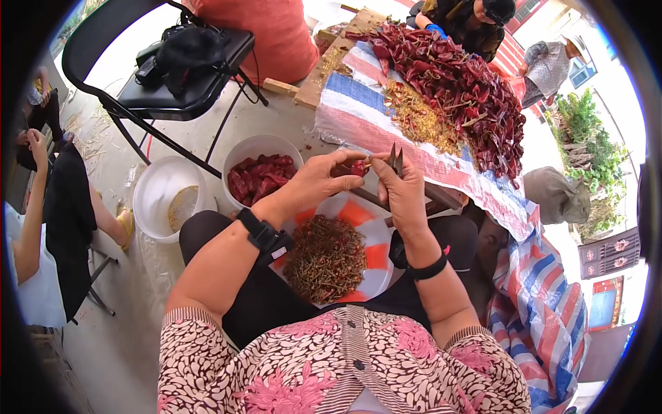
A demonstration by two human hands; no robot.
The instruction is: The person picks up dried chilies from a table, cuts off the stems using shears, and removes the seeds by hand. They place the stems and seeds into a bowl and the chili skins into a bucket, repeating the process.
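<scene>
My left hand (318, 181) pinches a dried red chili (358, 168) between thumb and fingers. Beside it, my right hand (400, 190) holds small scissors (396, 159), blades pointing up next to the chili. Both hands hover above a white-and-orange plate (376, 257) on my lap, heaped with dark chili stems (325, 258). A black watch sits on my left wrist and a black band on my right.
A white bowl of cut red chili pieces (261, 176) and a second white bowl (169, 199) stand on the ground at left. A large chili pile (458, 90) lies on a striped tarp (365, 114). A black folding chair (172, 76) and seated people surround me.
</scene>
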